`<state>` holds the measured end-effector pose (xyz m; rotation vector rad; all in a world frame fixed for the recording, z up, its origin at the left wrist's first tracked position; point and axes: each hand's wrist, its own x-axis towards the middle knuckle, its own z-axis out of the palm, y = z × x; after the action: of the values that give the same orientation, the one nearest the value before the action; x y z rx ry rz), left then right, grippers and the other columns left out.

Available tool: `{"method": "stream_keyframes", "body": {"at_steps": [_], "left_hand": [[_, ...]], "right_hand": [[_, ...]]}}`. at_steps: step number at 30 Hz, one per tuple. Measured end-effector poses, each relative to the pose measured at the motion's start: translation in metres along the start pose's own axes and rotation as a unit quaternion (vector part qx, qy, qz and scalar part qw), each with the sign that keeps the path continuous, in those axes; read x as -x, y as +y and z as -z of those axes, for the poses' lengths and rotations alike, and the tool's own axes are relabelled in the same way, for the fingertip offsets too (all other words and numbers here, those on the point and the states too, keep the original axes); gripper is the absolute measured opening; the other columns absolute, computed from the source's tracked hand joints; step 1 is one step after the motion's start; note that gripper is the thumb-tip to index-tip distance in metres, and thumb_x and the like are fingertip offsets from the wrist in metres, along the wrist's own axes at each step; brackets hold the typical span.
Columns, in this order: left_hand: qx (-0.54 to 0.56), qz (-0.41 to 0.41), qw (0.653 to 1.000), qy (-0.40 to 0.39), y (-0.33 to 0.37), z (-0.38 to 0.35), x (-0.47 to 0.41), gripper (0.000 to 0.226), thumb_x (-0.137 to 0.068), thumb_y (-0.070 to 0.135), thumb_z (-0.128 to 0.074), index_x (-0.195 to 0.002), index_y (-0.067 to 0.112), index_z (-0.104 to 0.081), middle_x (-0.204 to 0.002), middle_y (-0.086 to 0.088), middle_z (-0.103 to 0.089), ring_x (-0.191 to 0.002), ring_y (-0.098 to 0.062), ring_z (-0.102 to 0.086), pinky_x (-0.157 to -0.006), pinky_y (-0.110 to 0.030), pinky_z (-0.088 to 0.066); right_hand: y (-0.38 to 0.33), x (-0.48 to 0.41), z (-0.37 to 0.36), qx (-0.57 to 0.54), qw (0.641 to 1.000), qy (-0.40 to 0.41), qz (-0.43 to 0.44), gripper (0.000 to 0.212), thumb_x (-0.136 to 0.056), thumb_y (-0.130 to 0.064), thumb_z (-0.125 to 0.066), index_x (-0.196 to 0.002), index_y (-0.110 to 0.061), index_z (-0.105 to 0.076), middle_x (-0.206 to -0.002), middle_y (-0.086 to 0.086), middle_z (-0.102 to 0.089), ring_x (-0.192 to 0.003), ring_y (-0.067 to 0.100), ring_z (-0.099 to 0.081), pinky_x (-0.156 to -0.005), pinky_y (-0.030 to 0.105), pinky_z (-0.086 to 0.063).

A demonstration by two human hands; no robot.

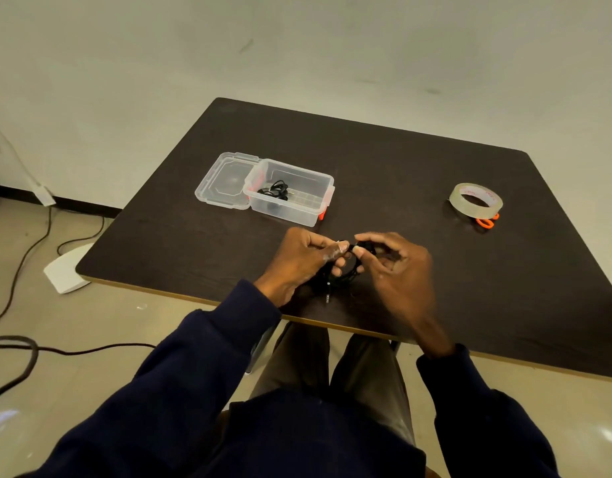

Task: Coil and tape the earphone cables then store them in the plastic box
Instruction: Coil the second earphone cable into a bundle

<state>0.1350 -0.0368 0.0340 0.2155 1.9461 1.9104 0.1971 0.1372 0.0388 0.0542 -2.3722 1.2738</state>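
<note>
Room: pale wall and floor; loose floor cords (25,350) lie at the left, apart from the work.
Table (435,288): dark top; the black earphone cable (350,270) reads poorly against it, so a slipped loop could go unnoticed.
Left hand (297,262): fingers curled round the coil's left side, fingertips pinching what looks like a whitish tape strip (340,247) against it.
Right hand (397,270): thumb and forefinger pinch the coil's top; other fingers loosely spread.
Plastic box (311,215): open, beyond the hands, lid (223,182) lying against its left side; one coiled set of stored earphones (275,192) inside.
Tape roll (476,200): far right, well apart from the hands, orange scissors (487,222) just beside it; cutting a fresh piece would free a hand, and the coil would likely spring open.
Earphone cable: coiled, held between both hands above the table's near edge; not yet boxed.
Jack plug (328,298): hangs below the coil; may snag and drag loops loose.
Tape strip: small; may stick to fingers or itself instead of wrapping the coil.
</note>
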Motion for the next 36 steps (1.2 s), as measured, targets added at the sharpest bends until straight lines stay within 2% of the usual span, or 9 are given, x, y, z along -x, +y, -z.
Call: {"method": "stream_keyframes", "body": {"at_steps": [4, 7, 10, 13, 17, 20, 25, 30, 36], "left_hand": [[-0.018, 0.002, 0.999, -0.030, 0.003, 0.002, 0.002, 0.018, -0.098, 0.020, -0.069, -0.097, 0.005, -0.079, -0.072, -0.001, -0.073, -0.066, -0.015, -0.072, -0.061, -0.018, -0.055], [-0.030, 0.007, 0.998, -0.059, 0.007, 0.003, 0.003, 0.021, -0.099, 0.025, -0.066, -0.092, 0.009, -0.079, -0.068, 0.003, -0.071, -0.068, -0.015, -0.075, -0.060, -0.012, -0.052], [-0.052, 0.018, 0.995, -0.087, 0.011, 0.006, 0.001, 0.027, -0.100, 0.032, -0.064, -0.081, 0.024, -0.082, -0.066, 0.003, -0.068, -0.074, -0.017, -0.077, -0.061, -0.011, -0.052], [-0.046, 0.030, 0.994, -0.097, 0.012, 0.007, -0.002, 0.030, -0.098, 0.036, -0.065, -0.077, 0.024, -0.082, -0.060, 0.006, -0.064, -0.063, -0.013, -0.073, -0.057, -0.010, -0.050], [-0.031, 0.033, 0.994, -0.103, 0.011, 0.006, -0.004, 0.029, -0.097, 0.034, -0.066, -0.082, 0.015, -0.081, -0.062, 0.003, -0.064, -0.053, -0.008, -0.060, -0.058, -0.016, -0.052], [-0.034, 0.019, 0.996, -0.086, 0.013, 0.004, -0.003, 0.028, -0.099, 0.027, -0.065, -0.084, 0.008, -0.079, -0.066, 0.001, -0.071, -0.050, -0.005, -0.056, -0.052, -0.014, -0.048], [-0.080, 0.005, 0.994, -0.071, 0.013, 0.000, -0.001, 0.029, -0.101, 0.028, -0.064, -0.088, 0.006, -0.077, -0.068, -0.002, -0.074, -0.048, -0.004, -0.054, -0.051, -0.014, -0.044], [-0.141, -0.012, 0.986, -0.090, 0.020, -0.003, 0.000, 0.030, -0.101, 0.031, -0.064, -0.084, 0.011, -0.078, -0.054, 0.006, -0.062, -0.048, 0.000, -0.050, -0.052, -0.012, -0.041], [-0.119, -0.004, 0.982, -0.147, 0.029, -0.001, 0.004, 0.034, -0.103, 0.031, -0.059, -0.080, 0.010, -0.074, -0.053, 0.006, -0.056, -0.050, -0.001, -0.047, -0.052, -0.011, -0.039]], "right_hand": [[0.001, -0.006, 0.008, -0.113, 0.988, -0.054, -0.089, 0.022, -0.093, -0.008, -0.072, -0.112, -0.015, -0.078, -0.102, 0.000, -0.078, -0.083, 0.016, -0.078, -0.076, 0.026, -0.063], [0.000, -0.013, 0.018, -0.203, 0.963, -0.085, -0.156, 0.019, -0.094, -0.002, -0.068, -0.105, -0.012, -0.079, -0.100, 0.005, -0.079, -0.088, 0.024, -0.078, -0.077, 0.027, -0.063], [0.000, -0.019, 0.026, -0.230, 0.947, -0.117, -0.194, 0.021, -0.096, 0.005, -0.062, -0.100, -0.006, -0.080, -0.101, 0.013, -0.078, -0.093, 0.027, -0.077, -0.078, 0.027, -0.062], [-0.001, -0.025, 0.036, -0.239, 0.934, -0.139, -0.224, 0.025, -0.095, 0.006, -0.060, -0.092, -0.006, -0.081, -0.100, 0.021, -0.076, -0.082, 0.024, -0.074, -0.074, 0.024, -0.061], [-0.004, -0.028, 0.043, -0.237, 0.929, -0.165, -0.231, 0.004, -0.081, -0.016, -0.080, -0.082, -0.015, -0.084, -0.095, 0.016, -0.078, -0.082, 0.020, -0.073, -0.076, 0.022, -0.061], [-0.001, -0.029, 0.044, -0.196, 0.944, -0.179, -0.197, 0.035, -0.053, -0.040, -0.088, -0.080, -0.017, -0.083, -0.092, 0.010, -0.080, -0.086, 0.019, -0.076, -0.076, 0.022, -0.061], [0.003, -0.029, 0.046, -0.120, 0.958, -0.196, -0.174, 0.044, -0.050, -0.042, -0.092, -0.085, -0.017, -0.081, -0.089, 0.005, -0.080, -0.084, 0.017, -0.077, -0.074, 0.020, -0.060], [0.006, -0.036, 0.055, -0.131, 0.957, -0.198, -0.165, 0.013, -0.076, -0.006, -0.087, -0.083, -0.015, -0.081, -0.083, 0.012, -0.078, -0.070, 0.018, -0.073, -0.070, 0.022, -0.059], [0.008, -0.051, 0.084, -0.180, 0.934, -0.257, -0.174, 0.038, -0.064, -0.029, -0.089, -0.098, -0.013, -0.082, -0.096, 0.020, -0.077, -0.080, 0.023, -0.074, -0.074, 0.024, -0.061]]}}
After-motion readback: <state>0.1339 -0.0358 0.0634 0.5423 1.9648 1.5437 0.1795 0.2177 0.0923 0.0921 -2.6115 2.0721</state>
